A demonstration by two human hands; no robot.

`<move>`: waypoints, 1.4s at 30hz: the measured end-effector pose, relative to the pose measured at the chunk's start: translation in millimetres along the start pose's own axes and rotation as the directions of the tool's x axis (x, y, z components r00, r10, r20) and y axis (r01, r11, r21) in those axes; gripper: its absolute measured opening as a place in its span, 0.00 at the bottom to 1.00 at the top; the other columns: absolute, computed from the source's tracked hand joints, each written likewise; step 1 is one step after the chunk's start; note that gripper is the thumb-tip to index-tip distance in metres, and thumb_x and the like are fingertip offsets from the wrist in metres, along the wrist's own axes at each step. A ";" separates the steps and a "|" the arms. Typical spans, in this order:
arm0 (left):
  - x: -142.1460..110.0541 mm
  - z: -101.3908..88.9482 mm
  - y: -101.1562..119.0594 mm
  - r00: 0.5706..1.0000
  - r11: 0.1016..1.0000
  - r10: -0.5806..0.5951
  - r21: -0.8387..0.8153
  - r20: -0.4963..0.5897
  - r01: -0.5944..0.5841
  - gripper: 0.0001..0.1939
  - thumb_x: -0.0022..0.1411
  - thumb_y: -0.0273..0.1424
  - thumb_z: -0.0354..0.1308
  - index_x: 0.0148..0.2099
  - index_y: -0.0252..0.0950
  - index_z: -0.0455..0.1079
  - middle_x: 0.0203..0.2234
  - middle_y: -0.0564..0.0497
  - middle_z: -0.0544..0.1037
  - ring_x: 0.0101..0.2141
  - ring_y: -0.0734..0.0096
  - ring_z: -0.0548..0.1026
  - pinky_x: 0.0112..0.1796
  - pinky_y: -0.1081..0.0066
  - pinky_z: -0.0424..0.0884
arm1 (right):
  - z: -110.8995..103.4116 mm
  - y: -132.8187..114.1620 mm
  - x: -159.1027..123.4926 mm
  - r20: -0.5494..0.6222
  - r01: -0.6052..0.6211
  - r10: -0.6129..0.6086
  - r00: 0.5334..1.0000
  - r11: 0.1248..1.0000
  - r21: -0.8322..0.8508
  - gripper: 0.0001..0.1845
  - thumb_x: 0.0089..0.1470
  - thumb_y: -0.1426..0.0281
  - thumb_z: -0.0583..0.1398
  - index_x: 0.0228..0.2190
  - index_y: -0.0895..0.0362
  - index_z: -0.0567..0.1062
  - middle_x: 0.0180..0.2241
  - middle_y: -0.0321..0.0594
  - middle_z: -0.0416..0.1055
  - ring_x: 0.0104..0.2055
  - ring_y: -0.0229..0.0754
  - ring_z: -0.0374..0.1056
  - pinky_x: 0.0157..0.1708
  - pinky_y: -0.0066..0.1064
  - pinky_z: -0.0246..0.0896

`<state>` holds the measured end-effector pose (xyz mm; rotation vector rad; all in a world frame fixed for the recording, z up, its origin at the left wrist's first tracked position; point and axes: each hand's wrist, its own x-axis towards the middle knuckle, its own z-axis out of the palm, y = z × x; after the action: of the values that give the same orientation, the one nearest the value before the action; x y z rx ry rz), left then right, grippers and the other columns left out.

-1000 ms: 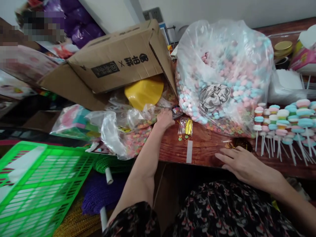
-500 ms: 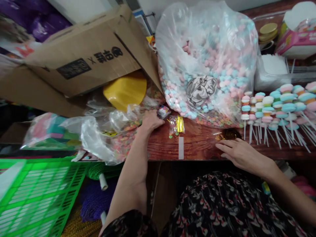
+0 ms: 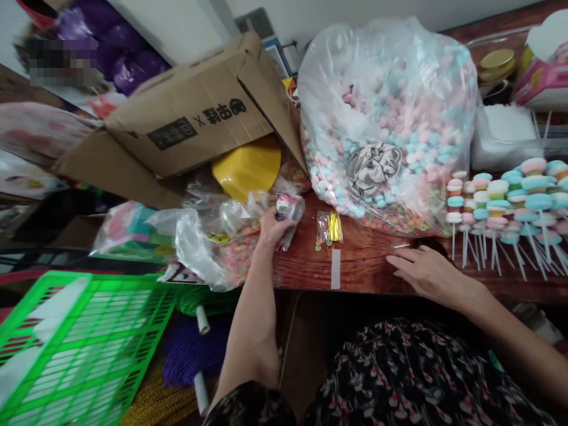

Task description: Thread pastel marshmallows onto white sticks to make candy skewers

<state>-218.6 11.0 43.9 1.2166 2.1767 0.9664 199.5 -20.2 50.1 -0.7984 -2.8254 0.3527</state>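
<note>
The left hand (image 3: pixel 271 229) holds a small printed packet (image 3: pixel 290 216) at the left of the table (image 3: pixel 364 266), between the small bag (image 3: pixel 242 251) of ring candy and the clear sachet (image 3: pixel 329 227) of gold ties. Its thumb reaches across the packet's near face; the other fingers are partly hidden, so I cannot tell how closely they press together. The packet is tilted, with its printed end toward the far side.

The right hand (image 3: pixel 426 272) is at the near edge, palm down, its fingers loosely stretched toward the left and slightly apart, pinching nothing that shows. A dark bundle (image 3: pixel 432 244) lies just beyond it, partly covered by the hand.

A pale strip (image 3: pixel 336 269) lies between the hands, on the near side of the sachet. On the far side is a big clear bag (image 3: pixel 399 89) of pink, blue and white candy, with a crumpled grey cloth (image 3: pixel 374 168) against its front. Candy sticks (image 3: pixel 497 207) lie in a row to the right. A cardboard box (image 3: pixel 195 112) stands at the far left, a yellow sheet (image 3: pixel 248 168) at its opening.
</note>
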 end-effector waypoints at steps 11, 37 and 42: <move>-134.6 78.2 80.6 0.853 0.573 0.029 -0.708 0.521 0.413 0.23 0.33 0.23 0.65 0.38 0.37 0.74 0.23 0.56 0.77 0.20 0.76 0.70 0.24 0.76 0.67 | 5.4 -34.0 68.1 -0.130 -0.061 0.370 0.920 0.462 0.885 0.31 0.54 0.62 0.63 0.57 0.56 0.67 0.45 0.42 0.75 0.37 0.39 0.70 0.42 0.34 0.67; -225.8 154.4 70.9 0.769 0.417 -0.118 -0.672 0.628 0.612 0.20 0.39 0.35 0.70 0.35 0.33 0.70 0.18 0.53 0.74 0.17 0.69 0.72 0.22 0.70 0.71 | 54.2 -26.1 6.5 0.200 -0.040 0.513 0.835 -0.306 0.951 0.15 0.38 0.63 0.69 0.26 0.59 0.74 0.18 0.27 0.62 0.16 0.27 0.48 0.17 0.23 0.41; -229.2 155.6 68.1 0.793 0.414 -0.102 -0.699 0.600 0.583 0.20 0.39 0.33 0.69 0.37 0.34 0.71 0.19 0.54 0.76 0.18 0.70 0.73 0.24 0.69 0.72 | 56.4 -29.4 3.8 0.236 -0.041 0.502 0.832 -0.369 0.929 0.19 0.36 0.62 0.71 0.30 0.60 0.76 0.17 0.26 0.62 0.15 0.25 0.46 0.15 0.23 0.40</move>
<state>38.4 -107.6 8.0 0.3556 1.1280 1.1736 168.4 -52.4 4.8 -0.8423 -0.8765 2.0469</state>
